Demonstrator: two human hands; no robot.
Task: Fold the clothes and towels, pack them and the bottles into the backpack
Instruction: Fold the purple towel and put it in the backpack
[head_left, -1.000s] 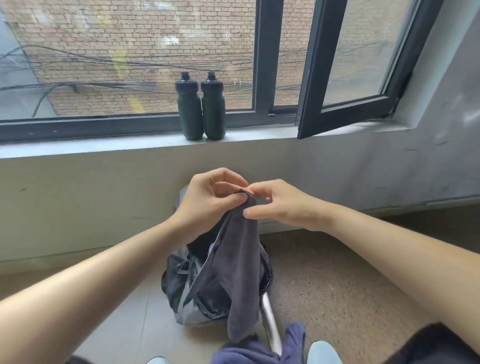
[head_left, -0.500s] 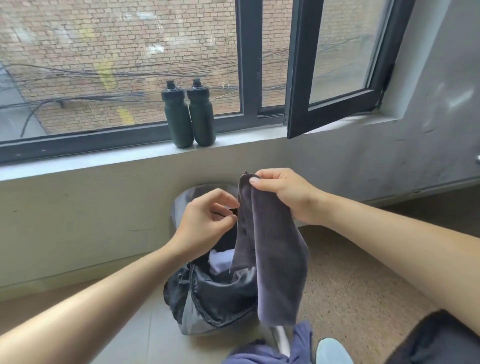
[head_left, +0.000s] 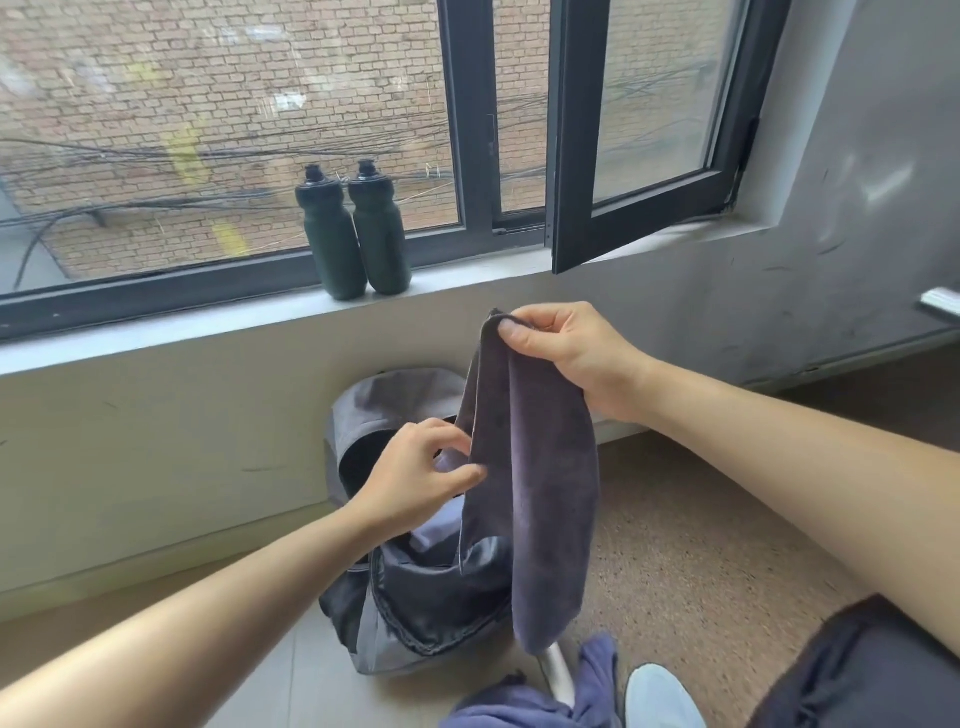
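A dark grey towel hangs lengthwise in front of me. My right hand pinches its top corner. My left hand is lower, its fingers touching the towel's left edge. Below them a grey and black backpack stands open on the floor against the wall, with something pale inside. Two dark green bottles stand side by side on the window sill. A blue garment lies crumpled at the bottom of the view.
An open window sash juts inward over the sill to the right of the bottles. A light blue shoe and dark shorts are at the lower right. A metal tube runs beside the blue garment.
Both hands held the towel's top together one second ago. The right hand has since lifted the corner up and right, and the left hand has slid down along the towel's left edge.
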